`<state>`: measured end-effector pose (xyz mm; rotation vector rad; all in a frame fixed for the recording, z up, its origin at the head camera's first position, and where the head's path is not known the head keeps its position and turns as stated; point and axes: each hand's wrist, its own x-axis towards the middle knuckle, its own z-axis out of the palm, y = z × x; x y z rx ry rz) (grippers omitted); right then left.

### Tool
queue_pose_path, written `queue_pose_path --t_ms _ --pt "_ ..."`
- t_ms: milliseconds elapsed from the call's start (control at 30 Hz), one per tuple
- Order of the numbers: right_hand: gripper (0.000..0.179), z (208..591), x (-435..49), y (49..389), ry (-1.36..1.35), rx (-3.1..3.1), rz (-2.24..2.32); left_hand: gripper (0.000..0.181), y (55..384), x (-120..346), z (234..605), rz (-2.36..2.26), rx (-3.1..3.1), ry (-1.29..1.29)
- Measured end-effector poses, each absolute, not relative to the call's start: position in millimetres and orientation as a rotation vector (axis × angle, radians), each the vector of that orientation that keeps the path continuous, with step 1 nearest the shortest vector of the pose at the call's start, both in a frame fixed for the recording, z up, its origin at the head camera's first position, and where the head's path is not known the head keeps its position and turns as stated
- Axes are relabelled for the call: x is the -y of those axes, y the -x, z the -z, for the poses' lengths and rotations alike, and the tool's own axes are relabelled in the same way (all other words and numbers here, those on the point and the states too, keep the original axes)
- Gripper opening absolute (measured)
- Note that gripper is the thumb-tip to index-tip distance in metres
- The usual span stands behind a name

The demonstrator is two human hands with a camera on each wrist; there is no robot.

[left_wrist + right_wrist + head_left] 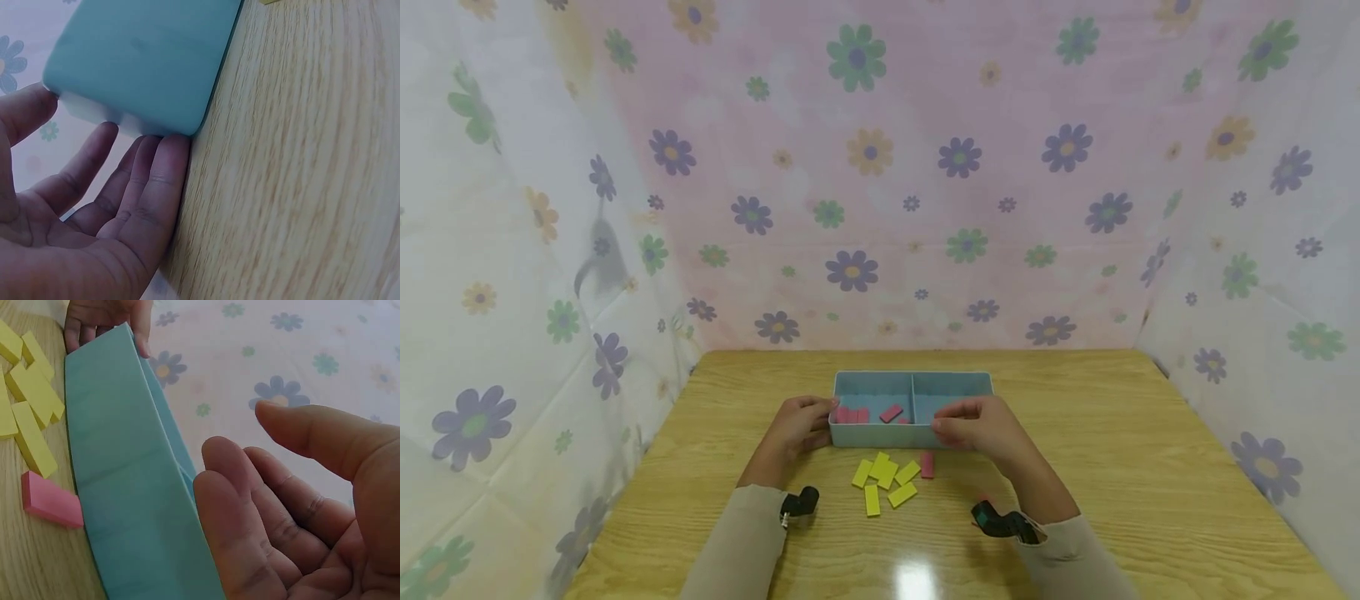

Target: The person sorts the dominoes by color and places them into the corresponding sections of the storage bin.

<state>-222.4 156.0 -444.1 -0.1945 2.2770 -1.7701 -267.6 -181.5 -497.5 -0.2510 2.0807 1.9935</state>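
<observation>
A light blue box [880,436] with two compartments stands on the table. Several pink blocks [891,413] lie in its left compartment. My left hand [796,423] is at the box's left end, its extended fingertips [169,153] against the end wall. Over the front rim of the right compartment hovers my right hand [981,427]. In the right wrist view its thumb stands apart from loosely bent fingers [219,500], with nothing between them. Several yellow blocks [872,500] are scattered in front of the box, and one pink block [927,465] lies close to its front wall.
The wooden table [1075,400] extends to both sides of the box. Flower-printed cloth [910,183] hangs behind the table and along its left and right. Black wrist cameras [1000,521] are strapped near both beige sleeves [741,533].
</observation>
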Motion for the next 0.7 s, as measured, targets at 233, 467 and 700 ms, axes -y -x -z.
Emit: queue_pose_path --t_ms 233,467,700 --pt "0.042 456 -163 222 0.216 -2.269 1.706 0.052 267 180 494 -1.989 -2.083 0.237" --pt "0.033 467 -165 222 0.222 -2.317 1.643 0.053 268 181 496 -1.985 -2.082 0.268" --pt "0.021 477 -157 221 0.196 -2.423 1.503 0.054 269 181 497 -1.991 -2.082 0.277"
